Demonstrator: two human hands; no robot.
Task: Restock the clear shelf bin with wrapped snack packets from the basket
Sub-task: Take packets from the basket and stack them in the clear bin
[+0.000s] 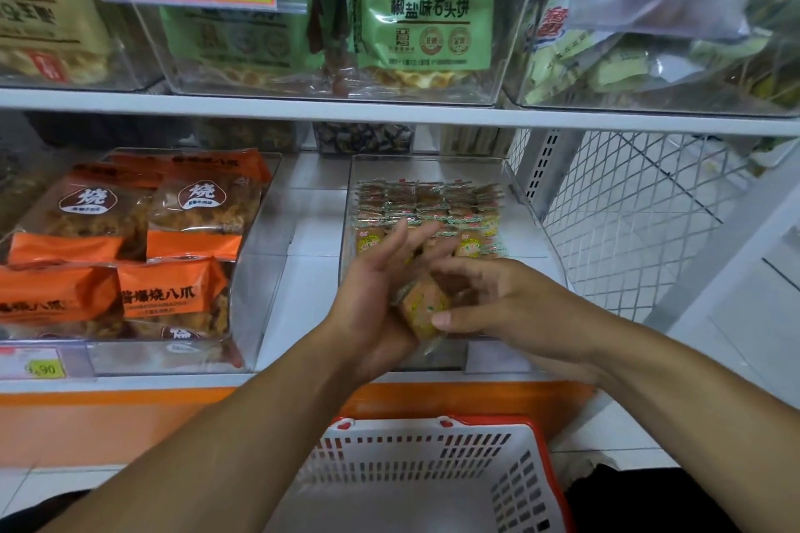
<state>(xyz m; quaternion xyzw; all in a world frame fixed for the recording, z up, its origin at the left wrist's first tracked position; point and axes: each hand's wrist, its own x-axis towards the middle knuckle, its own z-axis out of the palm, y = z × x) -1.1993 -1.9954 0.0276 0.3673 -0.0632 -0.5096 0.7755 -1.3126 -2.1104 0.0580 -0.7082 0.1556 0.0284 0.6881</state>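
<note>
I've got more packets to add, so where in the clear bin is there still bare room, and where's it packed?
The clear plastic shelf bin is crowded from mid-depth backward with rows of small wrapped snack packets. Bare floor shows along its front end, near the front wall, beneath the left hand and right hand, which hold an orange-wrapped packet there. The white shelf strip left of the bin is also bare.

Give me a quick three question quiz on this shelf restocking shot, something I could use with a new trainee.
1. True or false: the white basket shows no packets in its visible part.
2. Where are both hands? A) over the clear bin's front B) in the basket C) on the orange bags
3. What do the left hand and right hand hold between them?

Key: 1 true; 2 A; 3 a small stack of wrapped snack packets.
</note>
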